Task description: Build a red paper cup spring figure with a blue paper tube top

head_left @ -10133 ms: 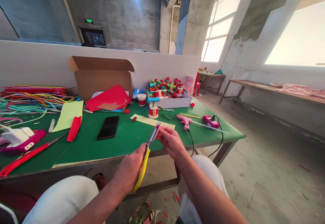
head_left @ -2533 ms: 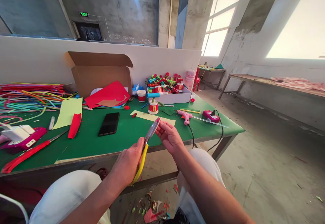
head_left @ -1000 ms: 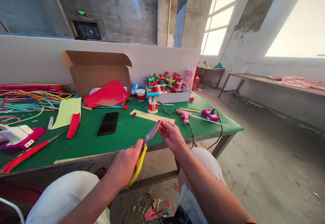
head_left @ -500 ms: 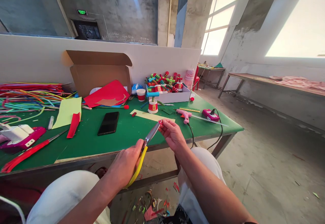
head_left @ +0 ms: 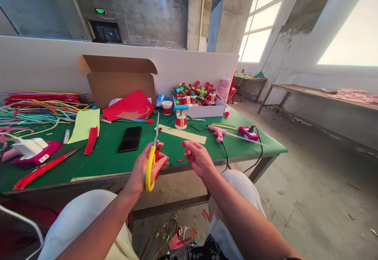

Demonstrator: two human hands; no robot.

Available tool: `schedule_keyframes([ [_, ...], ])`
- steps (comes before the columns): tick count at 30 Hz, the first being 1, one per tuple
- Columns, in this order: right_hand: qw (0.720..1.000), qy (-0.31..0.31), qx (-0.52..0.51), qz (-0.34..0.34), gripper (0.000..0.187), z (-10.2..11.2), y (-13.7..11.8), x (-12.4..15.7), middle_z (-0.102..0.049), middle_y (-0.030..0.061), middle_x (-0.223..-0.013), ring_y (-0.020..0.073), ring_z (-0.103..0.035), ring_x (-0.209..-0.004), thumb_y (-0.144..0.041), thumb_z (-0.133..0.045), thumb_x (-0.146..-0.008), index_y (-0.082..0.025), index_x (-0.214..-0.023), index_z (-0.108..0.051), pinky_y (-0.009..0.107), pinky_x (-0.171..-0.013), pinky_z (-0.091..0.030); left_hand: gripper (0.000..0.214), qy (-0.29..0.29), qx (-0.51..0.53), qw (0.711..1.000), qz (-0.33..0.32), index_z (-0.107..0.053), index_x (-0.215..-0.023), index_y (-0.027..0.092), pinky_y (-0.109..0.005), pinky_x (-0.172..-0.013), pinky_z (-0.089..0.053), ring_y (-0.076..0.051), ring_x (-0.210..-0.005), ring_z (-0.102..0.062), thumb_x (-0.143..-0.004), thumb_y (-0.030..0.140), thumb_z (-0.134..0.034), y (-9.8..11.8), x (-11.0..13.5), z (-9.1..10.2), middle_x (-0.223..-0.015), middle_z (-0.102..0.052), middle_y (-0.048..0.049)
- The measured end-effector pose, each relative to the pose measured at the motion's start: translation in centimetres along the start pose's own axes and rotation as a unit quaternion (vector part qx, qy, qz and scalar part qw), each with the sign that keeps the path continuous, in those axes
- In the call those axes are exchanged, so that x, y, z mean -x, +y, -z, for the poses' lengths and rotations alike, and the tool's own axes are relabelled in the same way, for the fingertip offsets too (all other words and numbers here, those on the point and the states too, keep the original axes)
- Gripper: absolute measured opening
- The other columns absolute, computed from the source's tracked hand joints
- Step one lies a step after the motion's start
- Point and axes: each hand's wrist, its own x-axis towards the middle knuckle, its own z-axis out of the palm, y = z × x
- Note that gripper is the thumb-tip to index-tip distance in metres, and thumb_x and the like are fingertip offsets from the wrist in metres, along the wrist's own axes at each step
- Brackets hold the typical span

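Note:
My left hand (head_left: 139, 173) is closed around the handles of a pair of scissors (head_left: 150, 168), one yellow and one red. The blades point up and look closed. Between the thumb and fingertips of my right hand (head_left: 201, 159) is a small red piece (head_left: 183, 144), mostly covered by the fingers. A red scrap (head_left: 180, 160) lies on the green table between my hands. Beyond it is a pale yellow strip of paper (head_left: 189, 136). Behind that stands a red and white paper cup figure (head_left: 180, 120) with a blue tube on top.
A pink glue gun (head_left: 217, 132) and a purple power block (head_left: 248, 132) lie to the right. On the left are a black phone (head_left: 130, 139), red-handled scissors (head_left: 44, 170) and colourful pipe cleaners (head_left: 38, 108). A white box (head_left: 206, 111) of similar figures stands at the back.
The scissors have moved away from the red piece, leftward, and turned upright. A red scrap now lies on the table. My right hand stays nearly in place, and the view has shifted slightly.

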Motion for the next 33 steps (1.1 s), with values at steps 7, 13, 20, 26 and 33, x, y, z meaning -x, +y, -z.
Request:
schedule_keyframes([
  [7,0.998,-0.030,0.003,-0.059,0.022,-1.5,2.4,0.8,-0.066,-0.0019,-0.065,0.0036,-0.045,-0.050,-0.026,-0.087,-0.053,-0.015,-0.065,-0.072,0.018,-0.052,-0.042,0.057,0.021,0.070,0.997,-0.002,-0.048,-0.107,0.020,-0.030,-0.067,-0.052,-0.014,-0.067,-0.062,-0.061,0.040,-0.075,0.5,-0.8,-0.8,-0.073,-0.060,0.0045],
  [13,0.995,-0.056,-0.021,-0.074,0.024,-1.8,2.6,0.6,-0.059,-0.0046,-0.058,0.0046,-0.045,-0.049,-0.033,-0.085,-0.060,-0.015,-0.072,-0.073,0.019,-0.054,-0.043,0.052,0.032,0.101,0.994,-0.014,-0.050,-0.104,0.020,-0.028,-0.067,-0.052,-0.012,-0.066,-0.061,-0.062,0.038,-0.074,0.1,-1.1,-1.1,-0.071,-0.056,0.0064],
  [20,0.990,-0.108,0.071,-0.053,0.033,-1.1,1.0,0.3,-0.068,0.0000,-0.072,0.0068,-0.055,-0.059,-0.045,-0.079,-0.067,-0.015,-0.080,-0.075,0.021,-0.066,-0.048,0.057,0.020,0.106,0.994,0.014,-0.050,-0.107,0.019,-0.027,-0.066,-0.052,-0.011,-0.065,-0.060,-0.060,0.037,-0.078,0.2,-1.1,-0.2,-0.074,-0.057,0.0057],
  [26,0.960,-0.165,0.224,0.007,0.023,-0.8,1.0,0.3,-0.071,-0.0004,-0.070,0.0095,-0.060,-0.063,-0.036,-0.082,-0.063,-0.017,-0.072,-0.072,0.022,-0.064,-0.046,0.052,-0.048,0.053,0.997,0.027,-0.049,-0.108,0.019,-0.020,-0.049,-0.043,-0.008,-0.051,-0.053,-0.063,0.035,-0.072,-0.1,-1.1,0.0,-0.067,-0.054,0.0072],
  [33,0.968,-0.160,0.187,-0.045,0.025,-0.6,0.8,0.2,-0.068,-0.0019,-0.061,0.0104,-0.063,-0.056,-0.032,-0.085,-0.059,-0.016,-0.067,-0.067,0.023,-0.059,-0.050,0.050,-0.024,0.023,0.999,-0.002,-0.048,-0.107,0.020,-0.019,-0.046,-0.043,-0.009,-0.052,-0.054,-0.066,0.039,-0.070,0.4,-1.2,-0.1,-0.069,-0.054,0.0057],
])
